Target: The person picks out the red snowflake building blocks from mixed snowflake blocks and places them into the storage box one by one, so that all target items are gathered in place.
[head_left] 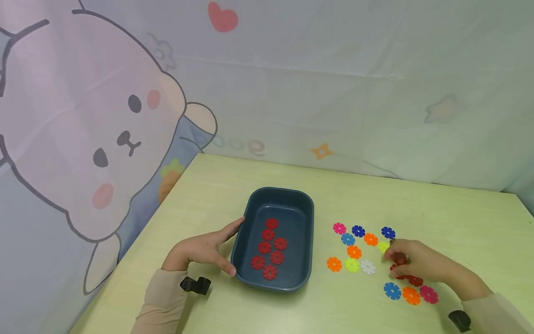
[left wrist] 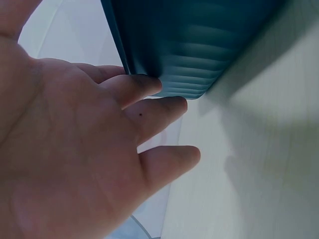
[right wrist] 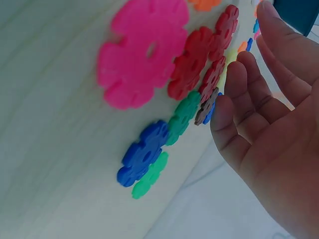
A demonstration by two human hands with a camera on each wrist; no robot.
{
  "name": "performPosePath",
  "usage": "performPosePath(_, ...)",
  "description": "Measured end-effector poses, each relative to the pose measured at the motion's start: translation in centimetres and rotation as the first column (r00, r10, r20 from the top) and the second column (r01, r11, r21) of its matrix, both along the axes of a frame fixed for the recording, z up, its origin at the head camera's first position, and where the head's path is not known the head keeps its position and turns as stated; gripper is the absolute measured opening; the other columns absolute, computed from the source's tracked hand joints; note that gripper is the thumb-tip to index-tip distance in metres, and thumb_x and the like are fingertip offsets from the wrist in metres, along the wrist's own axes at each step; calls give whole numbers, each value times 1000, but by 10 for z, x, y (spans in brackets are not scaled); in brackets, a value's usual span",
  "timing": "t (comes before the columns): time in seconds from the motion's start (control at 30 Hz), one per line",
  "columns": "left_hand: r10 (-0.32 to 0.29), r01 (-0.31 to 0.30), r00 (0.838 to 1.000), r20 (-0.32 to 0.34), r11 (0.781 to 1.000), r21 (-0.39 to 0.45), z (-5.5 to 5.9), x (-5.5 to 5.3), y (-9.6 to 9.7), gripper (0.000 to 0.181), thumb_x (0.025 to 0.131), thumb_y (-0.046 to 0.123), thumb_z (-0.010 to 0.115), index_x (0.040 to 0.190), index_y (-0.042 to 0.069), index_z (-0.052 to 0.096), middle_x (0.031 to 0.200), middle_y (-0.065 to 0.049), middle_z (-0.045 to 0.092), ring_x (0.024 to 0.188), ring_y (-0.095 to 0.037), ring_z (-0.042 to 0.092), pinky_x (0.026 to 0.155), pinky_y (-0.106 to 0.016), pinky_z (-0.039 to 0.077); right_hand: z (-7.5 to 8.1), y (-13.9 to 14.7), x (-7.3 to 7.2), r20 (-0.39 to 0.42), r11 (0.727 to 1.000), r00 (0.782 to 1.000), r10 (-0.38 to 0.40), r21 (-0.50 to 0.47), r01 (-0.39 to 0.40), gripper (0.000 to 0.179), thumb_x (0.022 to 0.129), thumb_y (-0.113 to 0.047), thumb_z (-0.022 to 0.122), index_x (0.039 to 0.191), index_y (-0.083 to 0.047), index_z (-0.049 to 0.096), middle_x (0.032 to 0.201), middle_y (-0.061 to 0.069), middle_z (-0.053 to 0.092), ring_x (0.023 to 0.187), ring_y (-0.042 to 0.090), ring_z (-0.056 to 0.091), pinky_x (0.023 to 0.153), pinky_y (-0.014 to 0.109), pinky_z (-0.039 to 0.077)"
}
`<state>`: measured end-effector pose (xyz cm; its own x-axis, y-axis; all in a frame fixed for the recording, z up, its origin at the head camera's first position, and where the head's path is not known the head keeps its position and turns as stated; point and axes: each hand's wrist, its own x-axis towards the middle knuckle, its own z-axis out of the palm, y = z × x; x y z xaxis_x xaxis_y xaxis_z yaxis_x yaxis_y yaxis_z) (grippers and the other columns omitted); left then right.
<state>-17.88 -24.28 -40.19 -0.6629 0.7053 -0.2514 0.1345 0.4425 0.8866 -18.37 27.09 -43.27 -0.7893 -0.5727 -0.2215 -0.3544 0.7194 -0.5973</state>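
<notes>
My left hand (head_left: pixel 202 250) rests against the left side of a dark blue-grey tray (head_left: pixel 298 222), thumb near its front corner. In the left wrist view the fingers (left wrist: pixel 159 112) extend loosely beside the ribbed tray wall. Several red flower-shaped plastic discs (head_left: pixel 270 272) lie inside the tray. Over on the right, my right hand (head_left: pixel 425 262) hovers low with bent, relaxed fingers above a cluster of red discs (head_left: pixel 415 281), partly hiding them. The right wrist view shows those red discs (right wrist: pixel 189 62) lying on the table, with the fingertips apart from them.
Between tray and right hand lie discs in pink (head_left: pixel 340 228), dark blue (head_left: pixel 358 231), orange (head_left: pixel 334 264), yellow (head_left: pixel 352 265) and white (head_left: pixel 368 267). Light blue (head_left: pixel 392 291) and orange ones sit in front of the hand. Green discs (right wrist: pixel 183 118) show beyond it. A printed cloth (head_left: pixel 333 83) hangs behind the table.
</notes>
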Motion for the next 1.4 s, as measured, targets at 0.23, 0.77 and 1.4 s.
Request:
performPosePath(0.23,11,-11,1000,3,1000,-15,0,0,1,125,74,26,85,154,7,-9,161,-14,-6,147,-35,-3,115,-56,10,-2,9,3,23,1000,1000,17,18,-17,25,78,-18,80,99,-11,68,84,-4,55,75,7,47,64,20,46)
performPosePath(0.77,4,-4,1000,2,1000,-11,-1,-1,1,126,74,28,85,154,7,-10,161,-14,-7,147,-35,-3,115,-56,10,-8,12,0,14,999,1000,21,35,-21,27,76,-15,80,98,-10,65,80,-4,50,74,7,45,62,21,44)
performPosePath(1.4,5,-5,1000,11,1000,-9,0,-1,1,125,74,26,85,154,7,-10,161,-14,-7,147,-36,-4,115,-57,9,-7,10,0,61,1000,998,-2,11,2,28,78,-12,79,93,-8,56,78,-1,48,68,9,46,58,21,42)
